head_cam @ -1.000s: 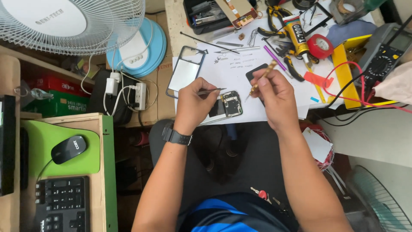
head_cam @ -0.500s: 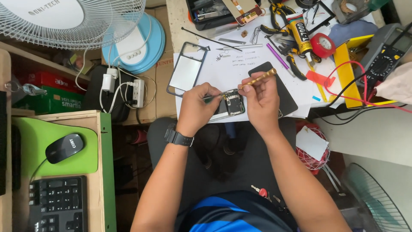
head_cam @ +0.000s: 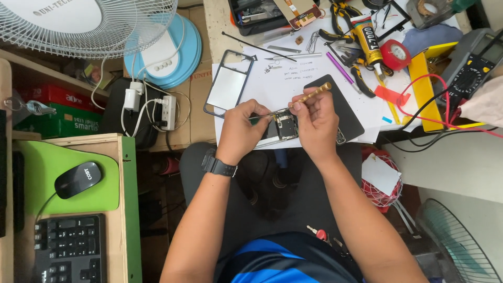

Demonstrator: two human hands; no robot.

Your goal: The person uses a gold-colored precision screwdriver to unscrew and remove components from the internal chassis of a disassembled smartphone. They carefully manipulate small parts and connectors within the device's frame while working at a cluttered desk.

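Screwdriver (head_cam: 312, 94) lower now, over phone (head_cam: 285, 124).

I see the opened phone (head_cam: 284, 126) lying flat on white paper at the table's near edge, its back off and circuit boards bared. The brass-handled screwdriver (head_cam: 309, 95) slants over it, handle up and to the right, tip down on the boards.
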